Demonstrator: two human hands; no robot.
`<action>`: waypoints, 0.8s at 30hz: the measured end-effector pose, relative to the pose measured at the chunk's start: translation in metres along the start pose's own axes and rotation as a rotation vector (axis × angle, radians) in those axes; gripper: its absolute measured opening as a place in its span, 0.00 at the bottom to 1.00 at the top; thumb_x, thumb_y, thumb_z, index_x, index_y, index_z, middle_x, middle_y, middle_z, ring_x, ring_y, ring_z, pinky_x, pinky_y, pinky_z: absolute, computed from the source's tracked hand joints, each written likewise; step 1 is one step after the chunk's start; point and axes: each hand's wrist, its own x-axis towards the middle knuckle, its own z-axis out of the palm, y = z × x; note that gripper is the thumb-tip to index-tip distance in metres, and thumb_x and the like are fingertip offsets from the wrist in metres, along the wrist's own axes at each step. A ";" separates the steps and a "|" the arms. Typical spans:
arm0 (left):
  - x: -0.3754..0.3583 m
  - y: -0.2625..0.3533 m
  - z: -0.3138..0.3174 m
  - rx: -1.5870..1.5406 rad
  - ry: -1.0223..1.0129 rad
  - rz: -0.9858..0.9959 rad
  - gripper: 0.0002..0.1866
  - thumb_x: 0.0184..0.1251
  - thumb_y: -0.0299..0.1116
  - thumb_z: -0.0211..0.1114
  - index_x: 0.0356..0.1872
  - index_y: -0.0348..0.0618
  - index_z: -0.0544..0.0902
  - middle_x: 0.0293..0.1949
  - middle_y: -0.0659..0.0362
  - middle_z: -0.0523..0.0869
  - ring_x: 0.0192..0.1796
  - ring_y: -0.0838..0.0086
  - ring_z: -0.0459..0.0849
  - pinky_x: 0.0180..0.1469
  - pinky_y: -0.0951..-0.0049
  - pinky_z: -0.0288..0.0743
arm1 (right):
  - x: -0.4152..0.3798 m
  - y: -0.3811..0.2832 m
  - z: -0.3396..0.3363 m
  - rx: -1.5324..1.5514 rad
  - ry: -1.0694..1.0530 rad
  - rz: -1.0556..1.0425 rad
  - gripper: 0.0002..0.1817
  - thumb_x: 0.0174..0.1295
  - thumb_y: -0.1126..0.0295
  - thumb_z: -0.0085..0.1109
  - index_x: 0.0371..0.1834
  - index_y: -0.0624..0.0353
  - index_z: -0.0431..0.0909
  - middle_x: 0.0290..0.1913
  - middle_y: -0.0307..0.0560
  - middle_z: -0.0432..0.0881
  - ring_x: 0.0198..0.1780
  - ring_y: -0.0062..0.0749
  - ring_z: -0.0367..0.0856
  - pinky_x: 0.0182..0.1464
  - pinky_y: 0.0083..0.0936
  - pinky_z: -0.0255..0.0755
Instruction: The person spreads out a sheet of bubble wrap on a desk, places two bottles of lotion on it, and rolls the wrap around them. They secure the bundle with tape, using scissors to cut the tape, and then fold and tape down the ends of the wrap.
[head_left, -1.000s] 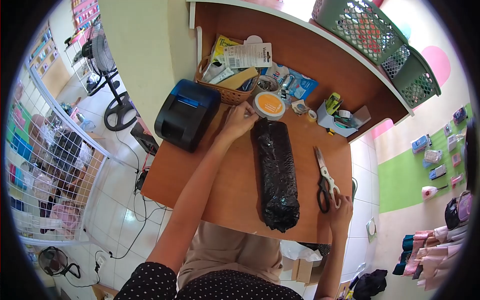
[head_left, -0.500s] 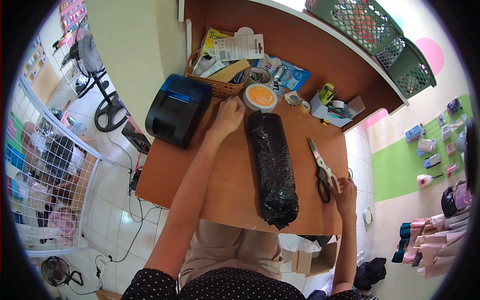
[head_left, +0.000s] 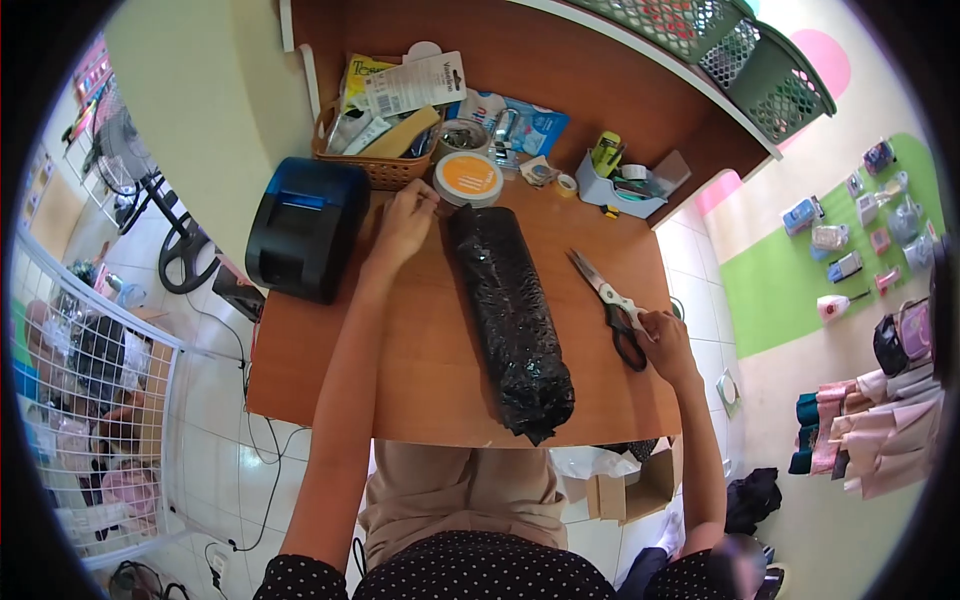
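Note:
A long parcel in shiny black plastic wrap [head_left: 510, 325] lies lengthwise on the brown desk [head_left: 420, 400], between my hands. To its right, my right hand [head_left: 668, 342] grips the white handle loop of a pair of scissors [head_left: 606, 294]; their other loop is black, and the blades point away from me, slightly apart. My left hand [head_left: 405, 222] rests near the far left end of the parcel, beside a round tub with an orange label [head_left: 468, 178]. Its fingers are curled together, and whatever may be between them is hidden.
A black printer [head_left: 308, 230] stands at the desk's left. Behind are a brown basket [head_left: 372, 172] of packaged goods, a blue wipes pack [head_left: 535, 125] and a grey-blue organizer [head_left: 625, 190]. A shelf with green baskets [head_left: 775, 90] overhangs. An open cardboard box [head_left: 635, 490] sits below.
The whole view has shifted, so the desk appears further left. My right hand has closed more firmly on the scissors' handle and turned them slightly. The left hand stays near the tub.

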 end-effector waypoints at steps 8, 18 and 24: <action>-0.002 -0.004 0.000 0.078 0.100 0.105 0.07 0.60 0.31 0.58 0.31 0.36 0.77 0.30 0.48 0.82 0.36 0.61 0.82 0.39 0.64 0.73 | 0.002 -0.002 -0.001 -0.108 0.046 -0.276 0.11 0.46 0.73 0.60 0.32 0.68 0.75 0.22 0.55 0.75 0.29 0.46 0.74 0.41 0.33 0.70; -0.001 0.005 -0.003 -0.099 -0.016 -0.038 0.08 0.62 0.29 0.54 0.32 0.34 0.77 0.29 0.57 0.81 0.34 0.75 0.80 0.40 0.74 0.72 | 0.093 -0.152 0.026 1.665 -0.465 -0.242 0.38 0.52 0.38 0.52 0.51 0.64 0.66 0.56 0.53 0.70 0.59 0.41 0.70 0.64 0.36 0.61; -0.005 0.013 -0.011 -0.310 -0.094 -0.063 0.09 0.63 0.29 0.50 0.31 0.33 0.76 0.25 0.57 0.80 0.30 0.76 0.79 0.36 0.77 0.72 | 0.185 -0.193 0.101 1.776 -0.270 -0.101 0.39 0.55 0.33 0.45 0.47 0.64 0.65 0.54 0.58 0.69 0.62 0.43 0.66 0.64 0.34 0.61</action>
